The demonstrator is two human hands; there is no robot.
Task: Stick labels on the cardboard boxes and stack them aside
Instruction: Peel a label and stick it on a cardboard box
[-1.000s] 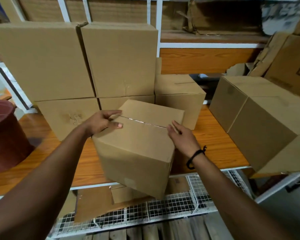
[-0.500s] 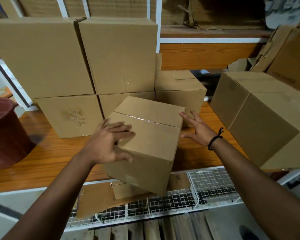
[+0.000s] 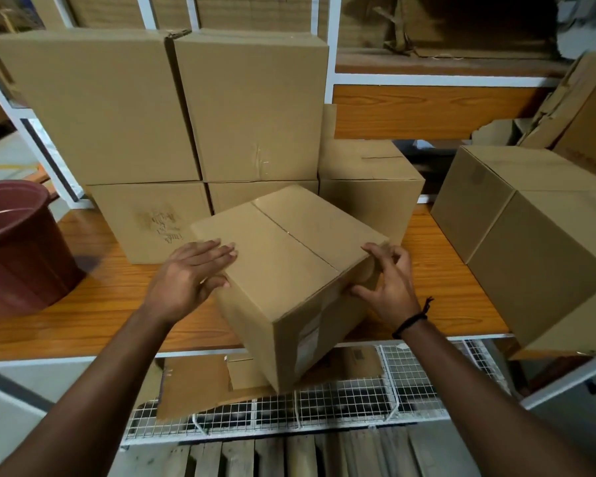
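A closed cardboard box (image 3: 289, 263) sits at the front edge of the wooden shelf (image 3: 100, 304), turned with one corner towards me and overhanging the edge. A pale label (image 3: 307, 339) shows on its lower right face. My left hand (image 3: 186, 280) lies with straight fingers on the box's top left corner, thumb against the side. My right hand (image 3: 389, 287) grips the box's right corner, fingers curled over the top edge and thumb on the side face.
Stacked cardboard boxes (image 3: 248, 108) fill the shelf behind, with a smaller box (image 3: 369, 180) to their right. A large box (image 3: 537, 242) stands at the right and a dark red bucket (image 3: 18, 249) at the left. Below are a wire rack (image 3: 341, 401) and flat cardboard (image 3: 193, 383).
The box has turned so a corner points at me and the labelled face shows. My right hand, off the box half a second ago, now grips its right corner. My left hand shifted to the left corner.
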